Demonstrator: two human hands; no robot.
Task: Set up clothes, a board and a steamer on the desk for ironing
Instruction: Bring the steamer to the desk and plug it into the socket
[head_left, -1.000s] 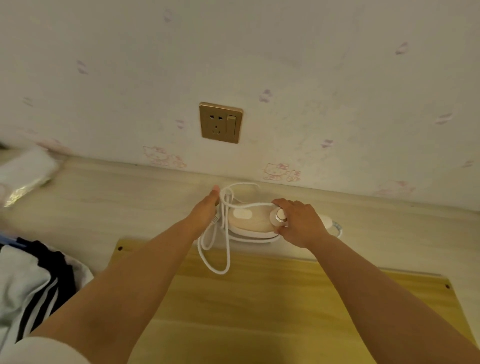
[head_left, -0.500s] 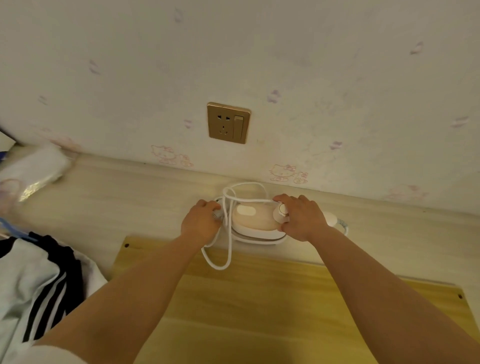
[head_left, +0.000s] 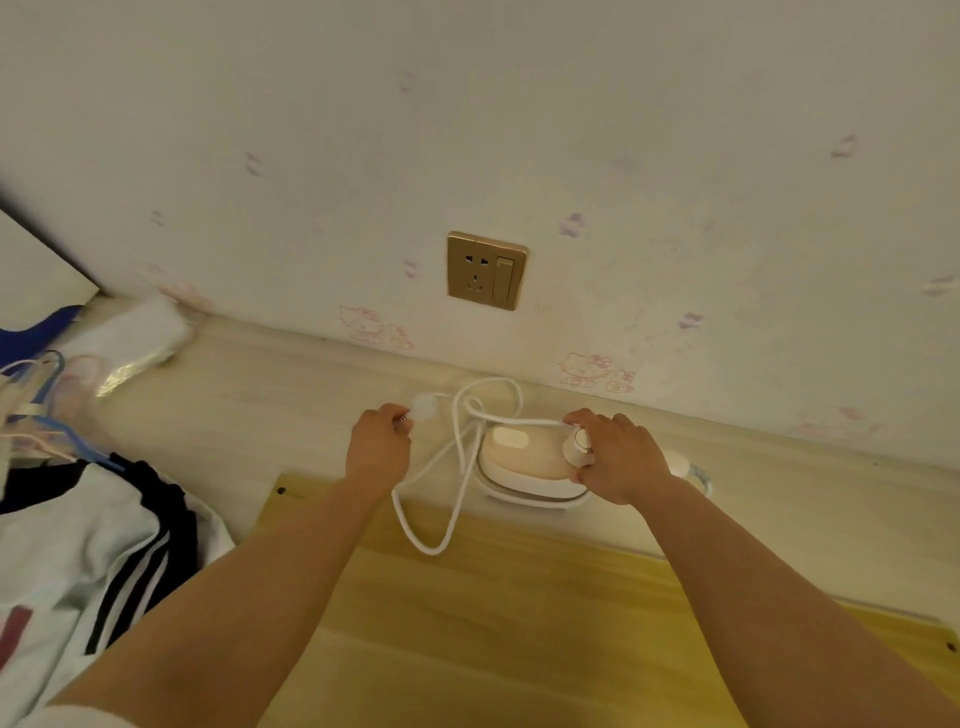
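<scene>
Both forearms reach out over the yellow wooden board (head_left: 519, 623), which lies flat on the pale surface (head_left: 260, 395); its right end runs out of frame. Clothes (head_left: 78, 561), white with black stripes, sit heaped at left beside the board, cut off by the frame edge, with hangers (head_left: 36, 405) just beyond them. Left hand (head_left: 376, 449) pinches the white plug (head_left: 426, 407) at the end of the cord (head_left: 457, 467); half a second ago that hand was closed low on the cord beside the steamer, now the plug shows clear of the fingers, nearer the wall. Judged: cord is being freed to plug in, so placement is largely done. Right hand (head_left: 618, 457) curls round the steamer (head_left: 524, 457) by its knob end, steadying it on the surface just past the board's far edge. Steamer's rear is hidden under that hand. Cord loops tangle; routing unclear. Farther on, wall socket (head_left: 487, 270) sits above, empty. A blurred white packet (head_left: 135, 338) lies far left.
</scene>
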